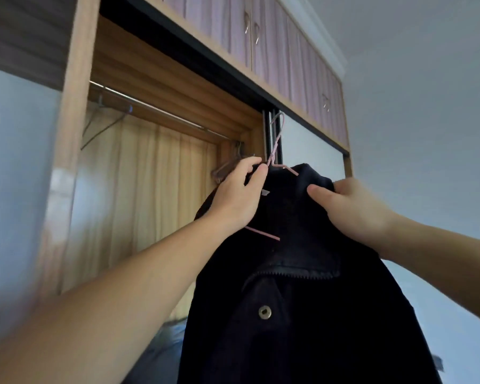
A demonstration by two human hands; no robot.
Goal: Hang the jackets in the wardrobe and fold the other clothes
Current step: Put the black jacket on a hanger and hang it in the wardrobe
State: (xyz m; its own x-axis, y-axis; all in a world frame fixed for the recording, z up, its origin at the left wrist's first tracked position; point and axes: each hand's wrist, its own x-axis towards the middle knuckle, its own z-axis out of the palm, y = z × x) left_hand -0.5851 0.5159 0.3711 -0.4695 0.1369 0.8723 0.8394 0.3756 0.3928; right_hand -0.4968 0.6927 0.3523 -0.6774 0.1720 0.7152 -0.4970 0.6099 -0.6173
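A dark navy jacket [311,300] with a brass snap button hangs in front of me on a pink wire hanger [275,145], held up before the open wardrobe [75,134]. My left hand [239,195] pinches the hanger's neck and the jacket's collar edge. My right hand [355,206] grips the jacket's right shoulder fabric. The hanger's hook stands up near the sliding door frame, to the right of the metal rail [155,112] and not on it.
Other wire hangers [106,126] hang on the rail at the left, and another sits near its right end. Upper cupboards with pink doors [261,37] run above. A white sliding door panel [311,145] is behind the jacket. Dark bedding shows low down.
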